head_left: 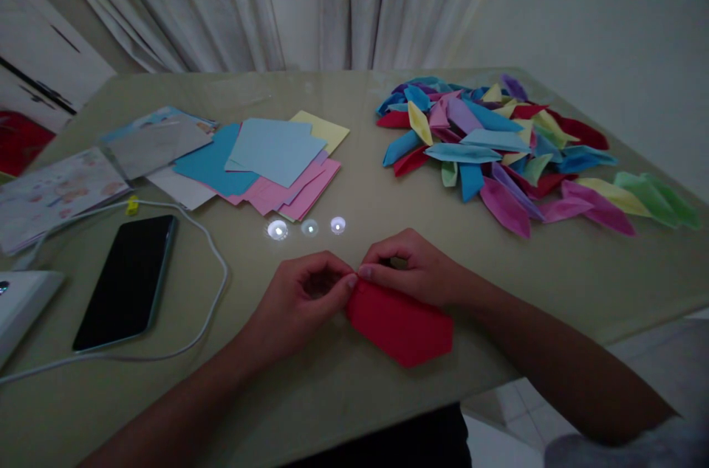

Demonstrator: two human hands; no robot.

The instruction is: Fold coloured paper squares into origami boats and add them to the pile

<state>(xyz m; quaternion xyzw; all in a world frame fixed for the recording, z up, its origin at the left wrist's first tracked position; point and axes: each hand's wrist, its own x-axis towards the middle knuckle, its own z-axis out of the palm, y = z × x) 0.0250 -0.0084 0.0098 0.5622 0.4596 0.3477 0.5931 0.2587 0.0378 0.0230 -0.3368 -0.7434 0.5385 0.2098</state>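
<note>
A red sheet of folded paper (pixel 404 324) lies slanted near the table's front edge, its pointed lower end toward me. My left hand (pixel 307 287) pinches its upper left corner between thumb and index finger. Right beside it, my right hand (pixel 410 269) grips the same corner and the upper edge, thumb on top. The two thumb tips almost meet there. The fingers under the paper are partly hidden.
Loose coloured paper squares (pixel 277 150) lie at the back left, near printed packets (pixel 60 191). A pile of folded paper pieces (pixel 470 136) covers the back right. A phone (pixel 127 280), a white cable (pixel 213 305) and a white device (pixel 25 305) are at left.
</note>
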